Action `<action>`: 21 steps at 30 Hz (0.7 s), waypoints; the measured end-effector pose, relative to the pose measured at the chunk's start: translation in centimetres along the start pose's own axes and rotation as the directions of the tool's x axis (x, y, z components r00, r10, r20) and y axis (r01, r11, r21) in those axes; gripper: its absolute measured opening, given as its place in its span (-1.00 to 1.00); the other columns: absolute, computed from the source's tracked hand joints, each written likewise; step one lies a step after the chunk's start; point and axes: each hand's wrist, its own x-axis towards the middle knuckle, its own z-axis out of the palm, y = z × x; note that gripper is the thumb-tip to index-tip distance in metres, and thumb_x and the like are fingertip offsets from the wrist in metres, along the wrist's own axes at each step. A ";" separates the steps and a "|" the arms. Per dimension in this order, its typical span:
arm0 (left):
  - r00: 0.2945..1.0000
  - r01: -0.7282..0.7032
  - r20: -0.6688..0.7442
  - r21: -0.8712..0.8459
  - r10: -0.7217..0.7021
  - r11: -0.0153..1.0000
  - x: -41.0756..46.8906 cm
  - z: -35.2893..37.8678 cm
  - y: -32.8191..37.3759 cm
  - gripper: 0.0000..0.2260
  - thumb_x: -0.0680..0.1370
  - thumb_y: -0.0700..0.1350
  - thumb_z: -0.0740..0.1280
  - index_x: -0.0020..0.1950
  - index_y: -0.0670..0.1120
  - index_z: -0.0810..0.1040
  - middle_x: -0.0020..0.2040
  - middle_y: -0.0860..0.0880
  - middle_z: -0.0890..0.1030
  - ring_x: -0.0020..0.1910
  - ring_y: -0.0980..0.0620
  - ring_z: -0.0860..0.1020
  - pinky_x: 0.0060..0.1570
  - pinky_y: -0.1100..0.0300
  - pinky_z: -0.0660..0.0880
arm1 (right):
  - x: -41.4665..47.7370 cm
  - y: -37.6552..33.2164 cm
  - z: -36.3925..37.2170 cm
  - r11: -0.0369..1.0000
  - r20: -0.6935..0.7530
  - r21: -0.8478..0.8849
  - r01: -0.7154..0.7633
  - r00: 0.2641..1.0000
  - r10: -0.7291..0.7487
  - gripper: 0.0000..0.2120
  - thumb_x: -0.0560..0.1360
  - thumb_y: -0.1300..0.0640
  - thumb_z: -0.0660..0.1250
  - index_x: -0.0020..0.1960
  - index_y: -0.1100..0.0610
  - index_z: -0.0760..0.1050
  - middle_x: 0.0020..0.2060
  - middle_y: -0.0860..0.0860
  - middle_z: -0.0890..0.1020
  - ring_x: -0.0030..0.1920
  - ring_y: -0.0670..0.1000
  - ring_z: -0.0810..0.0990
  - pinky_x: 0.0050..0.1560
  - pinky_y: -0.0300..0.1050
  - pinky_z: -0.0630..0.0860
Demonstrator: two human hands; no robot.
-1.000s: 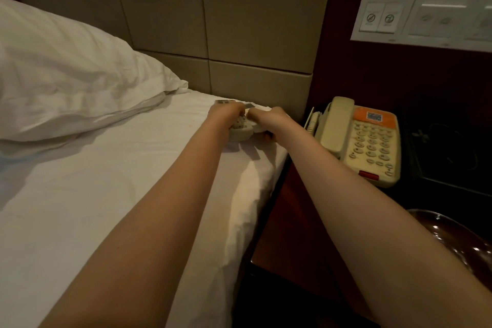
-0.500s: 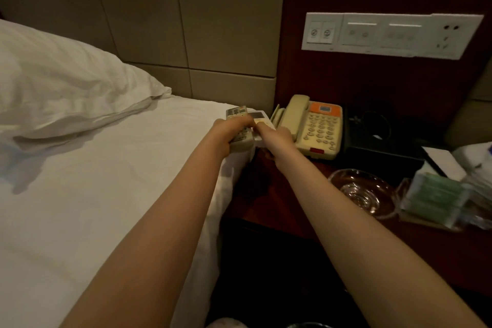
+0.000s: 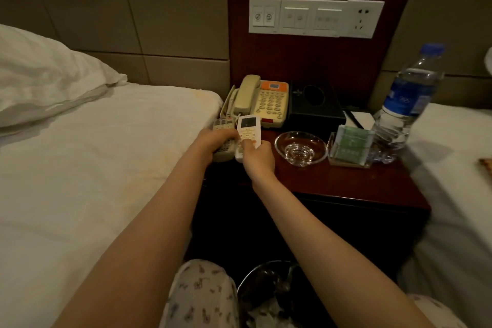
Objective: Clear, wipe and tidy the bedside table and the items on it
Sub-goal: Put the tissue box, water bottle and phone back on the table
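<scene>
1. The bed (image 3: 93,168) is lying on the left, its edge just beside the bedside table (image 3: 332,181).
2. The telephone (image 3: 263,101) is sitting at the table's back left, and the glass dish (image 3: 300,148) is standing near its middle.
3. The left hand (image 3: 213,142) is gripping the grey remote (image 3: 223,125) and the right hand (image 3: 258,157) is gripping the white remote (image 3: 249,125). They are side by side over the table's left front corner.
4. The remotes are probably being set down. Laying them parallel, clear of the telephone and the dish, should be giving a neat pair.
</scene>
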 end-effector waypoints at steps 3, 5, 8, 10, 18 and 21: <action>0.999 -0.053 0.002 0.062 0.053 0.997 -0.1 1.0 -0.5 -0.57 0.42 -0.15 0.41 0.27 -0.21 0.48 0.16 -0.16 0.59 0.08 -0.10 0.58 -0.11 0.14 0.48 | -0.2 0.0 -1.1 1.000 -0.024 0.003 -0.028 0.999 0.028 -0.62 0.57 0.04 0.19 0.30 0.22 0.31 0.23 0.11 0.54 0.20 0.14 0.53 0.21 0.02 0.46; 0.993 -0.113 -0.009 0.106 0.115 0.988 0.0 1.6 -0.9 -0.61 0.44 -0.12 0.39 0.25 -0.19 0.52 0.16 -0.16 0.60 0.09 -0.10 0.59 -0.03 0.14 0.50 | -0.3 -0.2 -1.7 0.999 -0.024 -0.022 -0.038 0.999 0.037 -0.63 0.58 0.04 0.17 0.31 0.22 0.29 0.24 0.12 0.53 0.21 0.14 0.52 0.20 0.01 0.46; 0.988 -0.148 -0.024 0.170 0.155 0.974 0.8 1.8 -1.4 -0.59 0.46 -0.07 0.37 0.27 -0.19 0.51 0.21 -0.17 0.57 0.15 -0.10 0.56 0.14 0.10 0.49 | -0.5 0.1 -2.0 0.996 -0.020 -0.079 -0.030 0.999 0.029 -0.62 0.59 0.04 0.16 0.32 0.22 0.27 0.25 0.13 0.51 0.22 0.15 0.51 0.14 -0.04 0.45; 0.986 -0.145 -0.041 0.232 0.159 0.962 1.3 1.7 -1.7 -0.54 0.44 -0.03 0.38 0.29 -0.18 0.48 0.23 -0.17 0.55 0.18 -0.11 0.54 0.15 0.10 0.48 | -0.7 0.3 -1.9 0.992 -0.020 -0.125 -0.029 0.999 0.027 -0.62 0.60 0.02 0.14 0.32 0.22 0.26 0.26 0.14 0.50 0.22 0.16 0.51 0.09 -0.05 0.44; 0.968 -0.197 -0.048 0.470 0.247 0.861 1.8 1.7 -1.8 -0.42 0.40 0.05 0.40 0.33 -0.19 0.41 0.26 -0.16 0.52 0.23 -0.13 0.50 0.12 0.10 0.44 | -1.0 0.6 -1.3 0.977 -0.079 -0.211 -0.015 0.997 -0.001 -0.61 0.61 0.03 0.11 0.31 0.26 0.25 0.26 0.19 0.49 0.24 0.19 0.49 0.08 -0.04 0.42; 0.966 -0.198 -0.039 0.515 0.254 0.834 2.1 2.0 -1.9 -0.40 0.42 0.02 0.40 0.37 -0.20 0.33 0.31 -0.18 0.47 0.27 -0.14 0.46 0.16 0.08 0.41 | -1.0 0.7 -1.3 0.975 -0.079 -0.222 -0.017 0.997 0.000 -0.60 0.61 0.05 0.11 0.33 0.28 0.22 0.28 0.21 0.48 0.25 0.20 0.48 0.13 -0.01 0.43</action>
